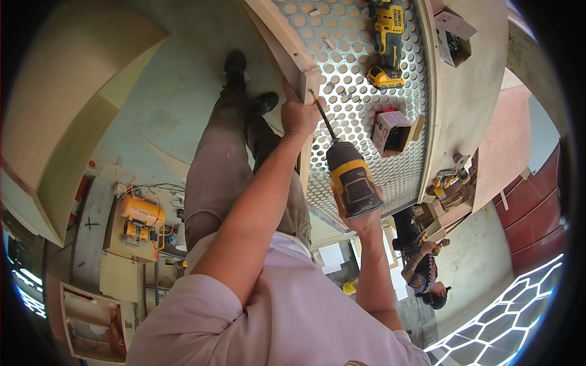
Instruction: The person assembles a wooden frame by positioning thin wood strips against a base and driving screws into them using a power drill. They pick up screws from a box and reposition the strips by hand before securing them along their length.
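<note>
My right hand [365,221] is wrapped round the grip of a yellow and black cordless drill [351,177]. A long thin bit [326,119] runs from the drill to the end of a wooden board [311,85], where its tip meets the wood. Close beside that spot, my left hand [299,117] is closed on the board's lower corner; some of its fingers are hidden behind the wood. The board lies along the edge of a perforated metal panel [360,55].
On the panel lie a yellow DeWalt power tool [389,36] and an open box [390,132]. Another box of screws [453,39] stands farther right. A yellow compressor [141,219] is at the left, near curved wooden panels [67,79]. Another person [424,268] works at the right.
</note>
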The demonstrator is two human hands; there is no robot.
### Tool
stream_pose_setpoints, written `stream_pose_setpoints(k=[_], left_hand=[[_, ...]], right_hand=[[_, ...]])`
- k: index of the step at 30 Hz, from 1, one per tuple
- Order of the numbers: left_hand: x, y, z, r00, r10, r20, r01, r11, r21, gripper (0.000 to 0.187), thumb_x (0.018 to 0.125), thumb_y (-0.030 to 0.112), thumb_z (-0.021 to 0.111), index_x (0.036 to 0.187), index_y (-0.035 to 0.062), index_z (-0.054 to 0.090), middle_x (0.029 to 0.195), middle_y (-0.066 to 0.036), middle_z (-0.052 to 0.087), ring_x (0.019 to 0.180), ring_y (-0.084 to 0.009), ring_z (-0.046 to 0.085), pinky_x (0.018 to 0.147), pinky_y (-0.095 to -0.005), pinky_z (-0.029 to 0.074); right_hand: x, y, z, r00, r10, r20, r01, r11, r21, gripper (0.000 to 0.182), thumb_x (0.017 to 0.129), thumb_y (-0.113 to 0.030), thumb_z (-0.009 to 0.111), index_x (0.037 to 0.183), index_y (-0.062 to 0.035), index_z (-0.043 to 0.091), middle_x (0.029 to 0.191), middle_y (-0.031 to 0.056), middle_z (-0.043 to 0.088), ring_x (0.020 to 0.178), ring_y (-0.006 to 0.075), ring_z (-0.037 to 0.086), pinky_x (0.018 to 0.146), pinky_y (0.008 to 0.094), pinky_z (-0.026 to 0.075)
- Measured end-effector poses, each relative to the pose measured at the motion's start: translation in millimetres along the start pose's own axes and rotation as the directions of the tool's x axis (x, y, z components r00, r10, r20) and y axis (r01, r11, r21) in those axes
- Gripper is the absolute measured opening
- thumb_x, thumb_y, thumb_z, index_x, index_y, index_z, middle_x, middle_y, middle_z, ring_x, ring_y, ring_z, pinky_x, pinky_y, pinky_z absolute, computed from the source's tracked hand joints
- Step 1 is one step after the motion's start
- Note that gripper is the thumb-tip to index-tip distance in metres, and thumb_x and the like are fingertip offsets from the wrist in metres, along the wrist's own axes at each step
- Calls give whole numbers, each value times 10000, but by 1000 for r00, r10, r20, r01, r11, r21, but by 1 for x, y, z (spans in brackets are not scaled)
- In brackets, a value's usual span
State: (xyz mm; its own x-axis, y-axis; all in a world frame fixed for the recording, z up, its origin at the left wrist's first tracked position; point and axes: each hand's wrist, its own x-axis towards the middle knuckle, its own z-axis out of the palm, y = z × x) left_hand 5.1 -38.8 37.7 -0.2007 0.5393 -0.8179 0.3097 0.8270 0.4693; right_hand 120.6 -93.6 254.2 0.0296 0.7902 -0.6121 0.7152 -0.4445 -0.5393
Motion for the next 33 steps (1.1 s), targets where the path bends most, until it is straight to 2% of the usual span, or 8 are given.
stream_pose_setpoints(k=[9,15,19,20,22,28,31,33], left_hand=[[1,-1,0,1000,-2,8,2,1000,-3,1099,732,355,749,1587,11,150,1057,-289,725,989,-432,719,876,-447,581],[0,6,-5,999,-33,32,34,998,-47,1092,730,340,753,1583,10,158,1050,-285,725,985,-424,723,872,-445,582],[2,-4,4,1000,21,-19,-21,1000,3,1101,727,336,771,1577,-10,162,1086,-286,717,1010,-416,718,868,-444,581],[3,-6,6,999,24,-36,-22,999,33,1104,727,333,777,1576,-15,163,1100,-287,713,1020,-415,715,868,-443,581],[3,-2,1,1000,-17,22,18,1000,-23,1103,741,303,793,1582,-11,153,1152,-294,697,1064,-415,701,884,-451,572],[3,1,-3,998,-20,59,20,1000,3,1136,739,301,796,1595,19,104,1138,-272,712,1054,-426,701,904,-447,570],[3,0,-3,997,-7,71,7,1000,9,1146,738,306,795,1596,19,93,1136,-283,708,1053,-433,699,908,-445,571],[3,0,-4,998,-4,65,3,1000,20,1143,740,311,795,1595,17,95,1128,-292,705,1050,-438,698,905,-449,572]], right_hand=[[12,-18,-8,994,75,79,-81,994,77,466,675,-175,854,1081,-49,662,825,114,706,783,332,713,680,379,555],[20,-36,-14,996,-29,83,40,990,-138,510,684,-178,850,1139,-49,659,826,127,703,757,335,700,675,393,553],[16,-11,-21,994,77,75,-79,996,28,397,704,-135,820,1066,-47,684,825,112,710,754,286,725,673,348,555],[14,-2,-22,998,-33,48,38,995,-94,352,699,-109,815,1023,-46,691,829,95,711,755,253,727,673,330,550],[16,-4,-22,993,-114,32,117,987,-109,350,699,-92,813,1021,-37,687,837,99,712,741,248,720,675,328,552],[24,-30,-23,994,56,97,-55,998,-13,374,719,-100,810,1063,-19,686,857,104,717,773,246,734,702,314,562],[19,-13,-16,992,-101,78,107,991,-76,399,718,-104,813,1086,-21,684,856,94,719,787,240,738,709,308,562],[20,-17,-14,995,-49,85,52,998,-34,392,721,-96,809,1084,-15,683,876,98,721,792,239,739,712,311,563]])
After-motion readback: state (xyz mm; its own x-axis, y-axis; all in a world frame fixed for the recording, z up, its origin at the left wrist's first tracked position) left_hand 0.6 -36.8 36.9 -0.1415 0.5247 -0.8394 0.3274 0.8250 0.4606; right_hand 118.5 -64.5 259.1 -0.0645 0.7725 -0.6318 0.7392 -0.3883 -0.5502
